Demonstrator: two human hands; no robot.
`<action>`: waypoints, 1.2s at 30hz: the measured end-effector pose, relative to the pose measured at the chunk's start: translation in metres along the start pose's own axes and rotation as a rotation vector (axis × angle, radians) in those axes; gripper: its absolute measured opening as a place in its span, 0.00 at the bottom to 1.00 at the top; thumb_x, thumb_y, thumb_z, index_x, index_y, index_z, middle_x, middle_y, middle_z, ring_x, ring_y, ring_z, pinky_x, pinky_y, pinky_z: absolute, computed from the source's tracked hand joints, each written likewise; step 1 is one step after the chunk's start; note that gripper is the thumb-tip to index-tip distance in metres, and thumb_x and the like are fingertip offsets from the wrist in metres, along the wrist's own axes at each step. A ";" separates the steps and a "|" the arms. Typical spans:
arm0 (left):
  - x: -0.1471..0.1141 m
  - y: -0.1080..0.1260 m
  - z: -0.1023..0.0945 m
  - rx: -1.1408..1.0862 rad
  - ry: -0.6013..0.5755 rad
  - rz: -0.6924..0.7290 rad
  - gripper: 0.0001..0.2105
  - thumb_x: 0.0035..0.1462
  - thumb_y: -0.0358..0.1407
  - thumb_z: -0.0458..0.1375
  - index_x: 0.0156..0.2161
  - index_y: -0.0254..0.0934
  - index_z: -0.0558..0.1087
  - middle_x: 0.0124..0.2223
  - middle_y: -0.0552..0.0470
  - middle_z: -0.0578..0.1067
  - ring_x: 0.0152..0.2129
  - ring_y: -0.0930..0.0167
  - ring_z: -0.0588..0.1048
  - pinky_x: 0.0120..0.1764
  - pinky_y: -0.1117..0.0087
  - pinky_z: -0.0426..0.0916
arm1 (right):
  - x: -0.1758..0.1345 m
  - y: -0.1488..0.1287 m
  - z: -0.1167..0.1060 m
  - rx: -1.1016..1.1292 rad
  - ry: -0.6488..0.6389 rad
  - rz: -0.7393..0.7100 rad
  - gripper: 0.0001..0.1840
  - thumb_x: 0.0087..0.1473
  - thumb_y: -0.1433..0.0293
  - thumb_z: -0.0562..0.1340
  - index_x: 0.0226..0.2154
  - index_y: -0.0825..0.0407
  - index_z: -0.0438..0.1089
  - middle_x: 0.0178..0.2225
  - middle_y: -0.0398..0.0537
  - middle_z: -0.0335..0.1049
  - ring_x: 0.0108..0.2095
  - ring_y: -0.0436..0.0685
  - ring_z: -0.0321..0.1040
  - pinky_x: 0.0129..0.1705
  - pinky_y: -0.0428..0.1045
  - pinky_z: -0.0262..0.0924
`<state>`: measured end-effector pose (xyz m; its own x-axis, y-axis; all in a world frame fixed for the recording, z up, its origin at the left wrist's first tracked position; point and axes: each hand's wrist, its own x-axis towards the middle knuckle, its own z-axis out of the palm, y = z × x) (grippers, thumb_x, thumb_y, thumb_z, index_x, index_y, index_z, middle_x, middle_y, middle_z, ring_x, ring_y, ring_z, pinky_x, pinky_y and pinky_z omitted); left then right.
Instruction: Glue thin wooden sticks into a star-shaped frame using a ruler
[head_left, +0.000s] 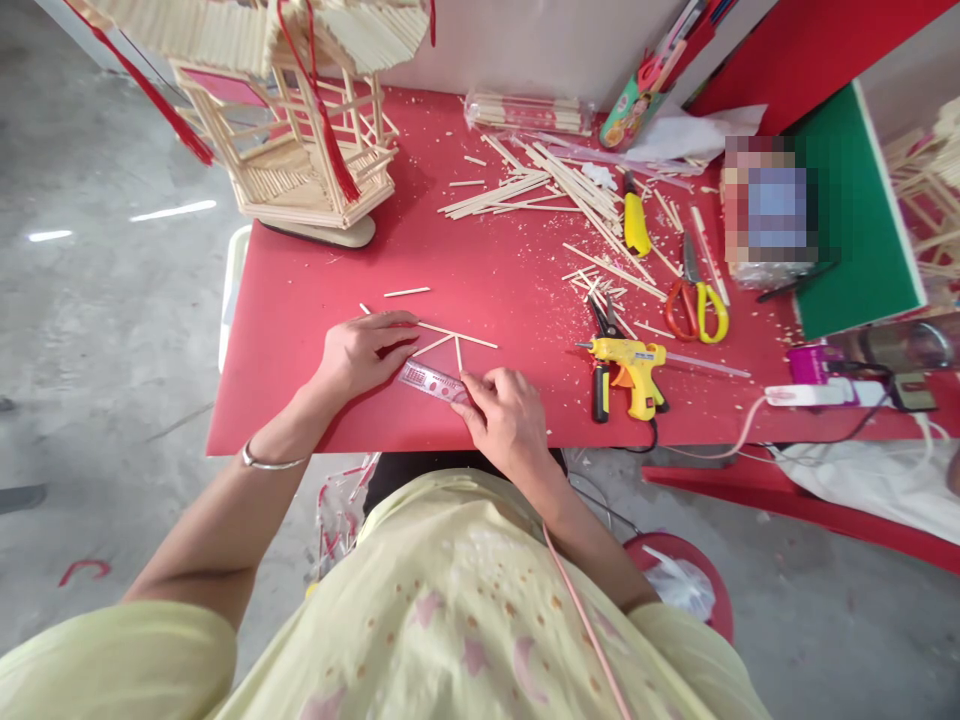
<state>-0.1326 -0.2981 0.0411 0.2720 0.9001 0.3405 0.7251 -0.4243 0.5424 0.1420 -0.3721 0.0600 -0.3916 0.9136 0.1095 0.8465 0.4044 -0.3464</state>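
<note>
My left hand [365, 352] rests flat on the red table [315, 400], its fingertips pressing on thin wooden sticks [450, 338] that lie joined in a small frame. My right hand [508, 418] holds down the near end of a small clear ruler [433, 381] laid against those sticks. One short stick stands up from the ruler toward the long top stick. A silver bangle sits on my left wrist.
A yellow glue gun [634, 368] and black pliers [602, 350] lie right of my hands, red-and-yellow scissors [696, 300] and a yellow knife [636, 222] farther back. Loose sticks [555, 185] are scattered behind. A stick-built lantern [300, 110] stands at back left.
</note>
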 end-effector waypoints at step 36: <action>0.001 0.000 0.000 -0.006 -0.023 -0.024 0.15 0.68 0.47 0.59 0.45 0.47 0.87 0.55 0.53 0.85 0.47 0.65 0.86 0.53 0.64 0.79 | -0.002 -0.002 0.001 -0.032 0.009 0.001 0.23 0.72 0.57 0.62 0.64 0.47 0.74 0.45 0.55 0.69 0.44 0.63 0.63 0.44 0.55 0.58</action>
<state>-0.1323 -0.2977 0.0411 0.2693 0.9121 0.3091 0.7276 -0.4030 0.5551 0.1406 -0.3746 0.0592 -0.3877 0.9142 0.1179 0.8579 0.4047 -0.3167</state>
